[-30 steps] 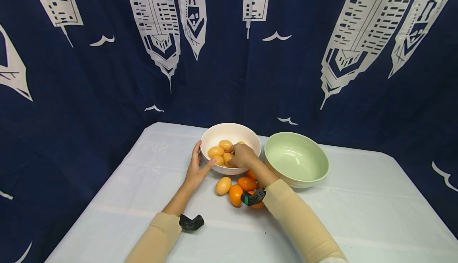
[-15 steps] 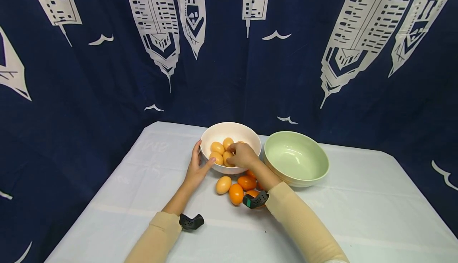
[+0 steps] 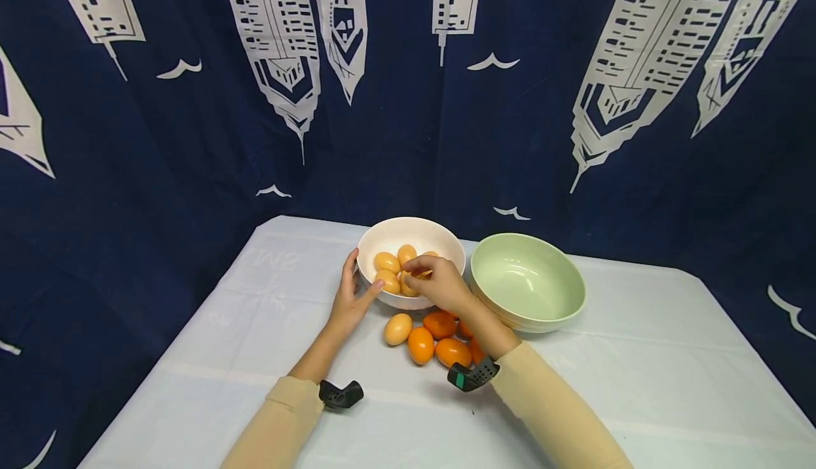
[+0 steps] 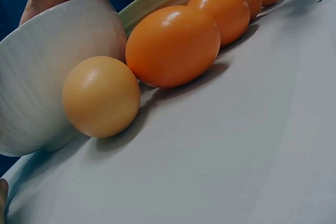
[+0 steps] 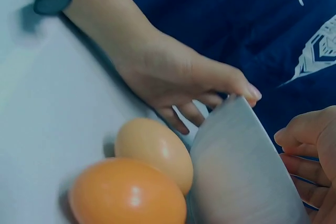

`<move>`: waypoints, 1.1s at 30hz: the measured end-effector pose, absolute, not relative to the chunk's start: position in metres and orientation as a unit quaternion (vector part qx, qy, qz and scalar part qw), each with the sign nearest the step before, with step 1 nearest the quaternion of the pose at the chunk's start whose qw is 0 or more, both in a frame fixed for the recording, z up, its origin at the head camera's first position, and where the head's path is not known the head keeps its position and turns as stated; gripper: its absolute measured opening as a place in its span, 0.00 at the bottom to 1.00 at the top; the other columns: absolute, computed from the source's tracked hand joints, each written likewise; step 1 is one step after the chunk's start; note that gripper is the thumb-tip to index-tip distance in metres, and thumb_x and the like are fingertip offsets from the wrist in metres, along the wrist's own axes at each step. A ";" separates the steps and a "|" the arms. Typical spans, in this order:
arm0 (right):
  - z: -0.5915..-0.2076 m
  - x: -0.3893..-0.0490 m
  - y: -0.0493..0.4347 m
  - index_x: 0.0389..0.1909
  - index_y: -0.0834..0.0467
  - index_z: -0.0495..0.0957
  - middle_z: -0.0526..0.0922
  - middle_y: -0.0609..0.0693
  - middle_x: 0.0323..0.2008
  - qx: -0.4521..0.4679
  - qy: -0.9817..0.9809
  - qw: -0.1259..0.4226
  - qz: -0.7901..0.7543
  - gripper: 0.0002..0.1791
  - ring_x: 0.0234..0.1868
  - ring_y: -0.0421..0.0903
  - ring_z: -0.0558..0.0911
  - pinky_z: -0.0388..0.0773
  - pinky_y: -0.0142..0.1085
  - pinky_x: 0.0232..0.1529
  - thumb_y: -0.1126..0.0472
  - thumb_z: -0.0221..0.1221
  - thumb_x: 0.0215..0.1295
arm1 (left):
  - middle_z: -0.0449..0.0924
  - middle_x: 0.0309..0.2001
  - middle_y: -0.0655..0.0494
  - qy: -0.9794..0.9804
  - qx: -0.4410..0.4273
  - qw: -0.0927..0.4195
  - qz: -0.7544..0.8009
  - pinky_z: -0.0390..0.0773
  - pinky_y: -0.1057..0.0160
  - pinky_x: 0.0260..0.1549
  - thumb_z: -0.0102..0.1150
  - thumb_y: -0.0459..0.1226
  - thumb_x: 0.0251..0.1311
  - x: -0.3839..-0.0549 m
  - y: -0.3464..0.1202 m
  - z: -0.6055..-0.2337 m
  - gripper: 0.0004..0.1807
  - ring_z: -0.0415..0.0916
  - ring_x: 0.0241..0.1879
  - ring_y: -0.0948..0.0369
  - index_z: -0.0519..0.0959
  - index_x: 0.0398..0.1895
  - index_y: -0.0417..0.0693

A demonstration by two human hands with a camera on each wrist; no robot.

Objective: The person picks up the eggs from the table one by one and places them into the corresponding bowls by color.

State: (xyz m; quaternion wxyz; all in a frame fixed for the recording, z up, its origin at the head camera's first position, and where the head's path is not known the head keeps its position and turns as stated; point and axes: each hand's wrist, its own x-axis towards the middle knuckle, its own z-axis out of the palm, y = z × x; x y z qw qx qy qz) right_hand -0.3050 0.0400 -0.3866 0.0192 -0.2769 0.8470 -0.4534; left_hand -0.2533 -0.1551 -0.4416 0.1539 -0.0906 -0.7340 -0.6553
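In the head view, a white bowl holds several light-brown eggs. My left hand grips its left side, thumb over the rim and fingers against the outside, as the right wrist view also shows on that hand. Over the bowl's right part is my right hand, its fingers apart from the thumb above the eggs; nothing shows between them in the right wrist view. One light-brown egg lies on the table in front of the bowl, beside several orange eggs. My right forearm partly hides the orange ones.
To the right of the white bowl stands a larger green bowl with nothing visible inside. Both rest near the back edge of a table with a white cloth. Behind hangs a dark blue curtain with white building prints.
Eggs in the white bowl have shifted position. My right hand has drawn slightly back and right, its fingers lifting from the eggs and parting. The left hand keeps its hold.
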 end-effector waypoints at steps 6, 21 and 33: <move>-0.391 -0.290 0.044 0.46 0.64 0.83 0.84 0.53 0.43 -0.285 0.828 0.018 -0.482 0.12 0.45 0.49 0.80 0.77 0.42 0.49 0.65 0.63 0.62 | 0.40 0.76 0.38 -0.734 -0.092 0.155 -0.655 0.47 0.40 0.68 0.59 0.33 0.65 -0.253 -0.155 -0.441 0.43 0.45 0.73 0.41 0.43 0.76 0.38; -0.407 -0.249 0.054 0.47 0.67 0.81 0.84 0.61 0.42 -0.319 0.749 0.005 -0.580 0.14 0.42 0.52 0.81 0.79 0.43 0.47 0.69 0.64 0.61 | 0.39 0.76 0.38 -0.737 -0.088 0.154 -0.652 0.47 0.40 0.68 0.58 0.33 0.65 -0.259 -0.156 -0.449 0.44 0.44 0.72 0.39 0.43 0.76 0.38; -0.424 -0.239 0.052 0.49 0.64 0.82 0.83 0.53 0.47 -0.313 0.841 -0.010 -0.441 0.16 0.46 0.52 0.81 0.78 0.48 0.49 0.65 0.66 0.60 | 0.41 0.77 0.49 -0.738 -0.079 0.168 -0.649 0.48 0.46 0.69 0.61 0.39 0.65 -0.274 -0.159 -0.473 0.44 0.47 0.73 0.45 0.45 0.77 0.52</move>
